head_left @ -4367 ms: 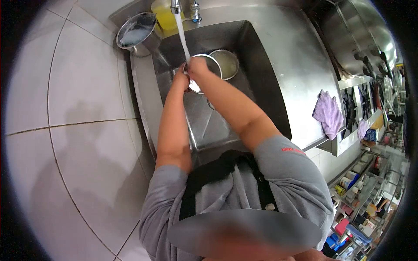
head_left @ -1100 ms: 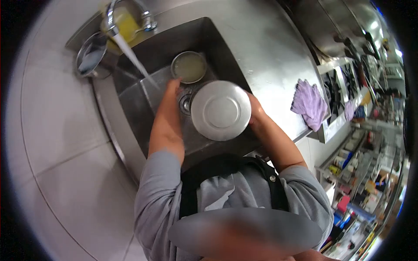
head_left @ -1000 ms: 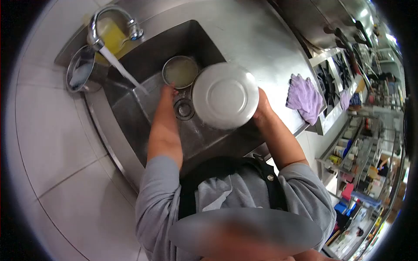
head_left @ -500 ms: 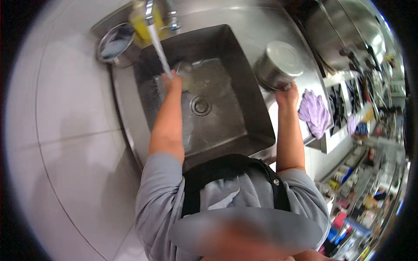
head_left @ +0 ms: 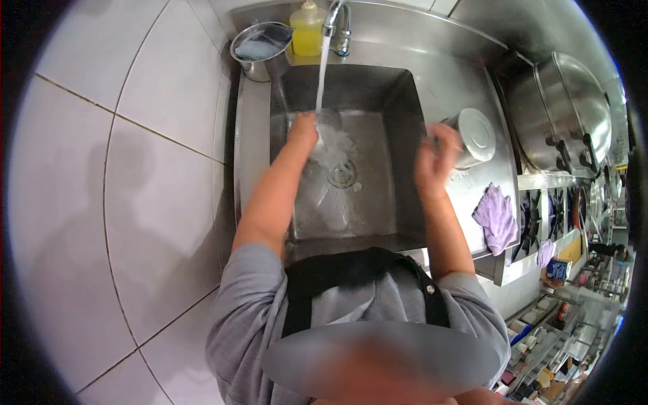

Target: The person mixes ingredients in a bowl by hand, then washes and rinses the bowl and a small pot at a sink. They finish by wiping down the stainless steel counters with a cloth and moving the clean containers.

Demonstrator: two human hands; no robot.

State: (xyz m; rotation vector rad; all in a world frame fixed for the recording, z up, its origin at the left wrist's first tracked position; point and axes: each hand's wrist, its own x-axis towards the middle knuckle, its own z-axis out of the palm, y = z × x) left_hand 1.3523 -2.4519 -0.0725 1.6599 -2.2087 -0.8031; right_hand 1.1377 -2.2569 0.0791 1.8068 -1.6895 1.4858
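My left hand point(head_left: 304, 129) is in the sink point(head_left: 368, 223), beside the stream of running water from the faucet point(head_left: 330, 27). Its fingers are closed on a shiny, rounded thing that splashing water mostly hides; I cannot make out its kind. To the right, my right hand point(head_left: 437, 162) is above the sink's right edge, slightly blurred, with its fingers curved and apart and nothing in them. Just beyond it, an upside-down metal pot point(head_left: 478, 138) stands on the steel counter point(head_left: 439, 77).
A metal pot with sudsy contents point(head_left: 260, 50) and a bottle of yellow liquid point(head_left: 308, 30) stand behind the sink. On the right are a purple cloth point(head_left: 497, 219), a large steel pot point(head_left: 567, 108) and stove burners point(head_left: 530, 223). Tiled wall point(head_left: 169, 162) borders the left.
My right hand has let go of the upside-down pot and moved off it toward the sink. My left hand stays by the stream, and water now splashes widely. The camera view has turned.
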